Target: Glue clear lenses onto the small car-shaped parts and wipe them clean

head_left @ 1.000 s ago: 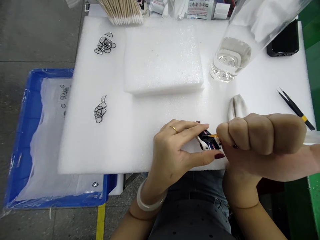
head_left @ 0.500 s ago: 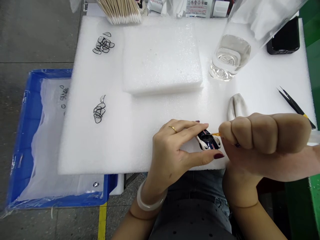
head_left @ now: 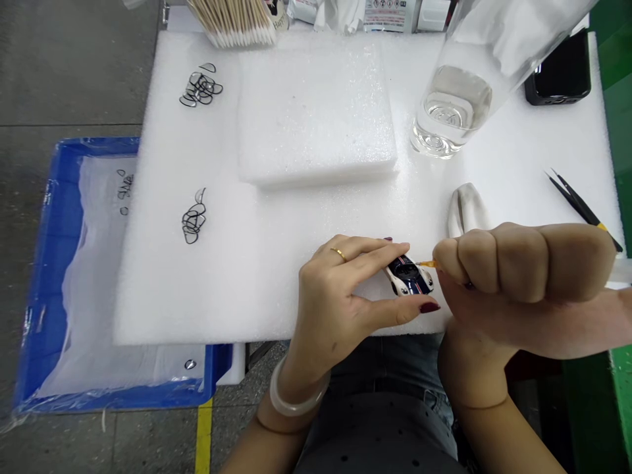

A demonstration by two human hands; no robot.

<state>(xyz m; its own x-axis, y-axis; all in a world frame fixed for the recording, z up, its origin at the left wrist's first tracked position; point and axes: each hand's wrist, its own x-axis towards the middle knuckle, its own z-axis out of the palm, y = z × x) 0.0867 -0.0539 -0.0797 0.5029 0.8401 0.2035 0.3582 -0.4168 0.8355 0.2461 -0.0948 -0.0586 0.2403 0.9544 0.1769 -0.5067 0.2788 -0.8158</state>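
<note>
The left hand (head_left: 345, 289) pinches a small toy car (head_left: 409, 276) between thumb and fingers, steadying it on the white foam sheet (head_left: 276, 263) near its front edge. The right hand (head_left: 523, 276) is curled into a tight fist around a thin orange-tipped tool (head_left: 427, 264), whose tip touches the car's roof; what kind of tool it is appears uncertain, as the fist hides most of it. Just behind the right hand lies a white curved piece (head_left: 467, 207). Black tweezers (head_left: 582, 209) rest well to the right. A clear bottle (head_left: 459, 105) stands behind.
</note>
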